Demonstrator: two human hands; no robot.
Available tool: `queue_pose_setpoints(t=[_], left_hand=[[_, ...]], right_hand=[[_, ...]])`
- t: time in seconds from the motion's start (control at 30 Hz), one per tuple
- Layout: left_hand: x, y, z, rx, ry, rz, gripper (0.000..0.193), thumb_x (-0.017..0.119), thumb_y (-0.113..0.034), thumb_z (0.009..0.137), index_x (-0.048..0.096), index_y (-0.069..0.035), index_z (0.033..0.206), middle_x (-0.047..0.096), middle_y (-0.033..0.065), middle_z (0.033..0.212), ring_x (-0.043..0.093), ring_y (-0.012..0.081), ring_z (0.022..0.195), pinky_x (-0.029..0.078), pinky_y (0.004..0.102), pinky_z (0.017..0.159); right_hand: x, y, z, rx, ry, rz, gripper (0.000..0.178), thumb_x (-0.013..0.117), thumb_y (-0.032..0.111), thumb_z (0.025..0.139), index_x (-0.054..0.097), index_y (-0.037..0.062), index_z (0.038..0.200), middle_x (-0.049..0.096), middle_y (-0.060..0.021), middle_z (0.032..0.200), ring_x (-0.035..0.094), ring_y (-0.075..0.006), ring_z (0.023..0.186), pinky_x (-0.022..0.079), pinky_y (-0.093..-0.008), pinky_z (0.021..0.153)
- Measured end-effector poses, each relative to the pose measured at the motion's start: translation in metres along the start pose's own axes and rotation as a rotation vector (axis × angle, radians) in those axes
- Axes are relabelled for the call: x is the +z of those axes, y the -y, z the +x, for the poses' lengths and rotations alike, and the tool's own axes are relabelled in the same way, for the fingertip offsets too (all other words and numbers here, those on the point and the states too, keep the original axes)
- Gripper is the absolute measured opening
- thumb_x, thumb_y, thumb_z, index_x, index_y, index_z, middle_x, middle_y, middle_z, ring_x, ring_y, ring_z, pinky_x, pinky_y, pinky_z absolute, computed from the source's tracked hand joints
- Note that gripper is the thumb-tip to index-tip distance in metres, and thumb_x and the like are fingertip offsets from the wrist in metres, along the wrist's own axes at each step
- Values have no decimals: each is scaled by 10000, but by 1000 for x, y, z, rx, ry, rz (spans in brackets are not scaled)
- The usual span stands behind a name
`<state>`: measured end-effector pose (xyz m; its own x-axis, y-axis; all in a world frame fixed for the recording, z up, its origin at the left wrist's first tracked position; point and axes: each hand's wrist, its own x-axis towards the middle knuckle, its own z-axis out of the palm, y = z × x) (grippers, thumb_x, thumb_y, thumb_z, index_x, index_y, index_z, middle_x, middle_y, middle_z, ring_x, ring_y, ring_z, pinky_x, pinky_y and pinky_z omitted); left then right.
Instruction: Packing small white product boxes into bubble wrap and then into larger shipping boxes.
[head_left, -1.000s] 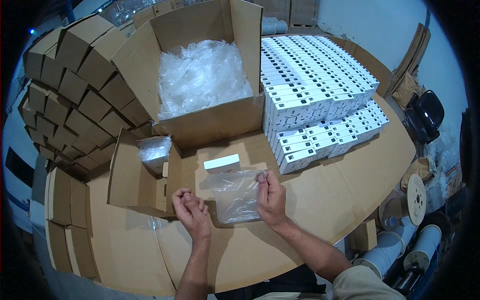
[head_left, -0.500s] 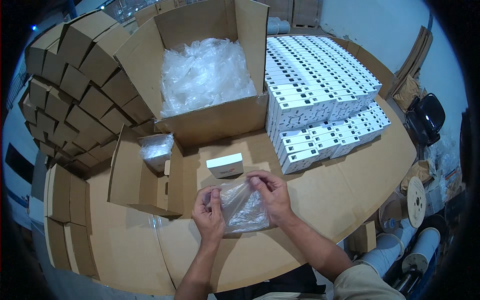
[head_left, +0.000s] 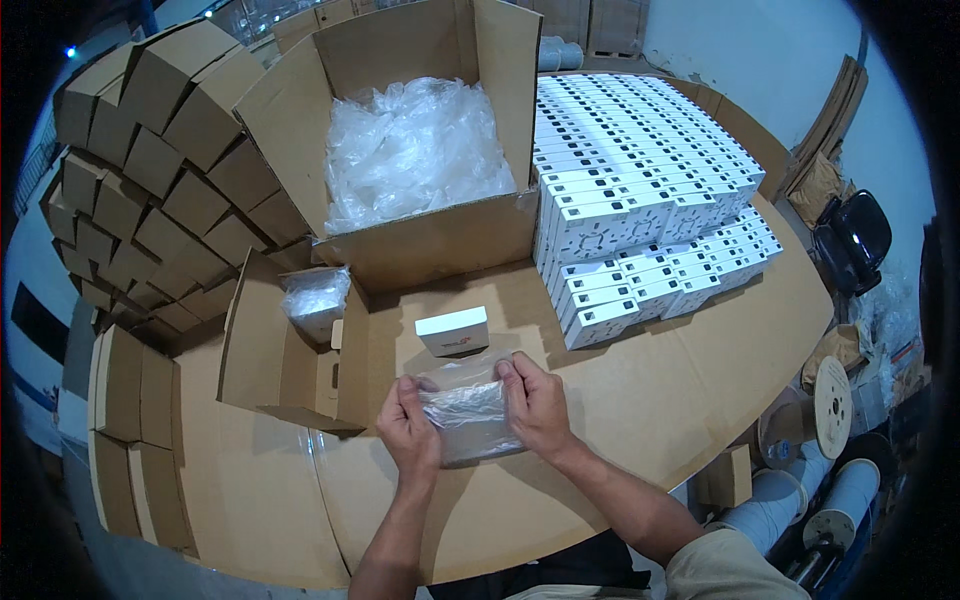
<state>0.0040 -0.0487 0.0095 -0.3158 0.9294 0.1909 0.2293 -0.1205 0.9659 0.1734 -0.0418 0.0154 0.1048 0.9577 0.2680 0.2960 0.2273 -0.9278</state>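
Observation:
A clear plastic bag (head_left: 468, 415) is stretched between my two hands above the cardboard-covered table. My left hand (head_left: 408, 428) grips its left edge, thumb on top. On the other side my right hand (head_left: 537, 405) pinches the bag's right edge. Just beyond the bag stands a small white box (head_left: 452, 331) with a little red mark on its front. To the left of it an open brown carton (head_left: 345, 375) holds some items wrapped in clear plastic (head_left: 316, 298).
A large open carton (head_left: 430, 235) full of clear plastic bags (head_left: 415, 150) stands behind. Stacked white boxes (head_left: 650, 190) rise at the right. Many brown cartons (head_left: 160, 190) pile up at the left. Cable spools (head_left: 833, 405) lie beside the table (head_left: 680, 400) at lower right.
The bag has been pulled wider and flatter between my hands. Both hands have shifted slightly to the left. The white box and cartons stay in place.

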Motion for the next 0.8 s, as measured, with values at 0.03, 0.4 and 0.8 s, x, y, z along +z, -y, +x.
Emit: queue_pose_setpoints(t=[0.03, 0.4, 0.8], left_hand=[[0, 3, 3, 16, -50, -31, 330, 496, -275, 1090, 642, -5, 969, 582, -2, 763, 540, 68, 742, 398, 249, 614], [8, -11, -7, -184, 168, -224, 139, 724, -125, 962, 643, -13, 976, 667, 17, 868, 608, 62, 756, 498, 220, 668], [10, -12, -11, -27, 111, -229, 161, 754, -104, 934, 630, -3, 956, 686, 40, 871, 664, 86, 759, 533, 236, 674]], right_hand=[[2, 3, -1, -1, -1, 0, 265, 520, 193, 1067, 604, 13, 893, 503, -53, 613, 457, -89, 571, 381, -307, 513], [1, -3, 3, 224, 15, 392, 218, 622, 198, 1030, 670, -5, 968, 633, -15, 757, 529, -60, 694, 466, -275, 631], [-22, 17, 17, -392, -57, -99, 262, 762, 35, 813, 711, 54, 1070, 685, -106, 1147, 636, -289, 1089, 496, -387, 941]])
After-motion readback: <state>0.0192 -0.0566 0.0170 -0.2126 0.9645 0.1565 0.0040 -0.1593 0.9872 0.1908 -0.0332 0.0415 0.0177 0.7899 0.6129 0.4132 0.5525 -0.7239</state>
